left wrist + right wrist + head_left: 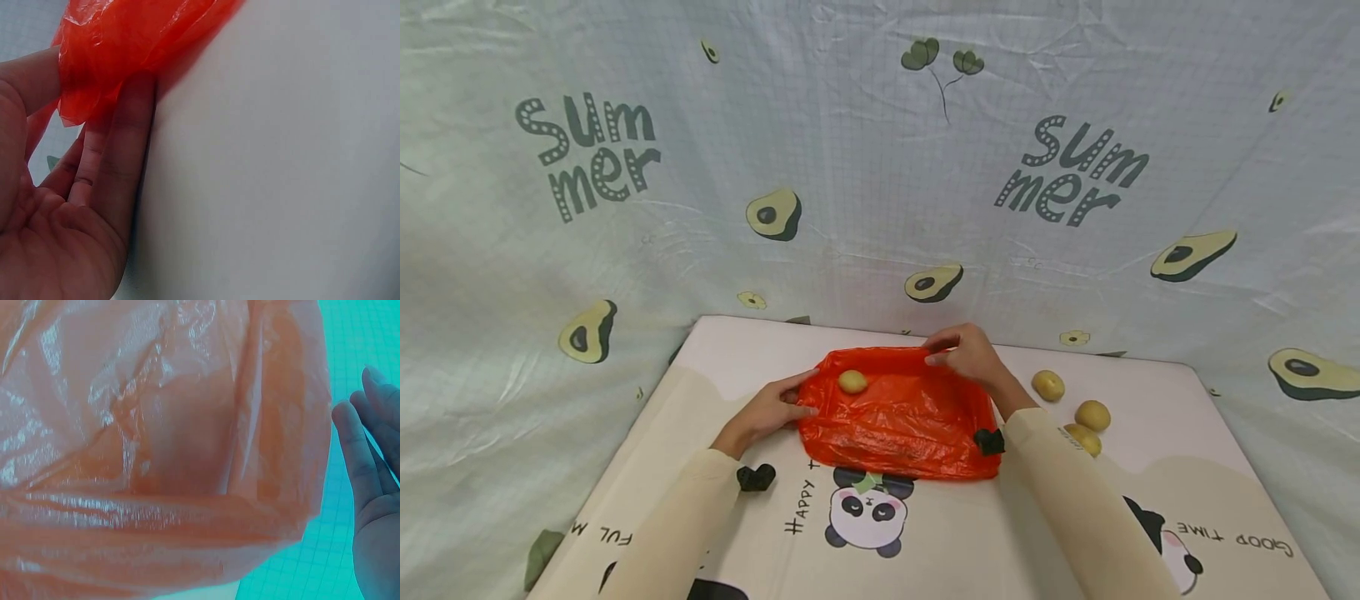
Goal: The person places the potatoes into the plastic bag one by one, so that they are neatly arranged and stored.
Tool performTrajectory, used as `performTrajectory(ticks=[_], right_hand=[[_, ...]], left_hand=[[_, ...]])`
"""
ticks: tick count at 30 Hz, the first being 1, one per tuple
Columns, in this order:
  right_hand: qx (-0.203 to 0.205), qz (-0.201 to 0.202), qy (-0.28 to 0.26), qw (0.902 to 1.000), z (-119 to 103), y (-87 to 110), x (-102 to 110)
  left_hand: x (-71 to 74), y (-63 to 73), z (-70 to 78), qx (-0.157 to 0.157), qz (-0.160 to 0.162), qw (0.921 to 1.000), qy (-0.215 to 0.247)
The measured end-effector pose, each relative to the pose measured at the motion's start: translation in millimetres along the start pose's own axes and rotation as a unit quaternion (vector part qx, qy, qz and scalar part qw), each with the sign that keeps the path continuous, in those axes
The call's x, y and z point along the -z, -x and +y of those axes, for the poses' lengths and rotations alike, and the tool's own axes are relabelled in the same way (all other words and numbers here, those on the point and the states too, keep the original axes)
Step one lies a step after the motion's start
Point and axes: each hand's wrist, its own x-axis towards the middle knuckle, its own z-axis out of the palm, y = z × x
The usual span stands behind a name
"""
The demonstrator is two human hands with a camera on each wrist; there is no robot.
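Observation:
A red plastic bag (895, 417) lies spread on the table with its mouth wide and its rim folded outward. One potato (852, 382) sits inside, toward the back left. At the bag's left edge, my left hand (772, 408) holds the plastic, thumb on one side and fingers on the other; the fingertips are partly hidden behind the red film (119, 62) in the left wrist view. My right hand (966, 354) is at the back right rim. In the right wrist view its fairly straight fingers (353, 440) stand right beside the bag's edge (312, 425).
To the right of my right forearm lie three more potatoes (1048, 385) on the white printed table cover (955, 542). A pale curtain (850, 150) with avocado prints hangs behind the table. Black wrist pieces (756, 477) show at both sleeves.

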Motion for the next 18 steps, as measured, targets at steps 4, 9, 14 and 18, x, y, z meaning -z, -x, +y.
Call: performTrajectory(ticks=[4,9,14,18], right_hand=[[0.009,0.003,0.012,0.9999,-0.2,2.8,6.1],[0.006,0.009,0.022,0.9997,2.0,6.2,14.1],[0.001,0.011,0.019,0.9998,7.4,7.1,21.7],[0.009,0.014,0.024,0.9996,11.8,7.6,26.2]], left_hand=[[0.2,-0.3,0.0,0.001,-0.002,1.0000,0.003],[0.4,-0.6,0.5,0.004,-0.001,1.0000,0.002],[0.4,-0.3,0.7,0.004,0.000,1.0000,0.005],[0.2,-0.5,0.7,0.006,-0.001,1.0000,0.006]])
